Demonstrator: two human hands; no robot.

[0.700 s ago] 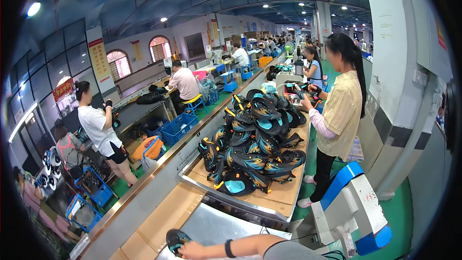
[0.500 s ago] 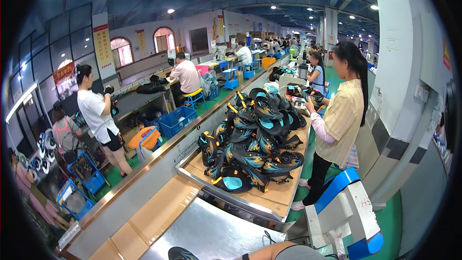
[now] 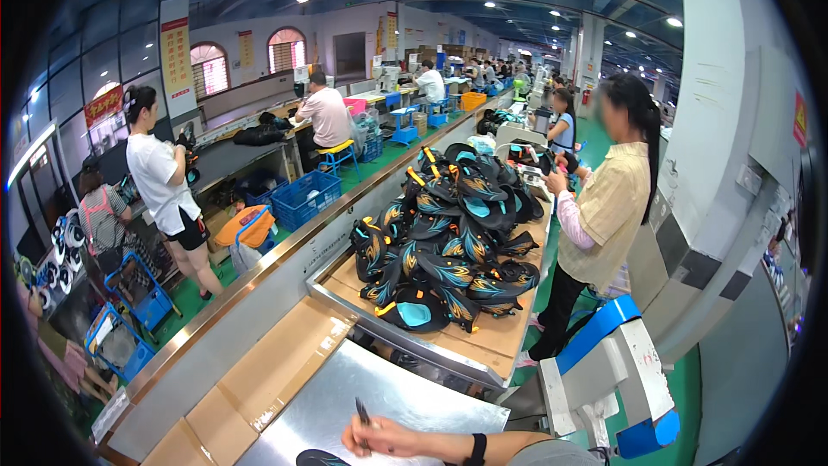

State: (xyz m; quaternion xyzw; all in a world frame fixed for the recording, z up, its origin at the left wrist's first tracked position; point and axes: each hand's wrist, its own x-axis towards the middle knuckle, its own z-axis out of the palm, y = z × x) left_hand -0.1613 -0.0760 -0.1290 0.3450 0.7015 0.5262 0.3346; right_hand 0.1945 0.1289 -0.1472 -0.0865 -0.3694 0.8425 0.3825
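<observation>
My right hand (image 3: 384, 437) reaches in from the lower edge, a black band (image 3: 477, 449) round its wrist. Its fingers are closed round a slim dark pen-like tool (image 3: 363, 412), held nearly upright over the metal tabletop (image 3: 414, 388). Just below and to the left of the hand, part of a black shoe upper (image 3: 321, 458) with an orange and blue pattern shows at the bottom rim. The rest of that upper is cut off. My left hand is out of view.
Beyond the metal top, a cardboard-lined table (image 3: 345, 289) bears a heap of black shoe uppers (image 3: 457, 233). A co-worker (image 3: 608, 207) stands at its right side. A white and blue machine (image 3: 617, 371) stands at my right; flattened cardboard (image 3: 259, 371) lies at left.
My right hand has come into view with the pen-like tool; before, only the forearm showed. The view has shifted slightly, and the shoe upper sits lower in the picture.
</observation>
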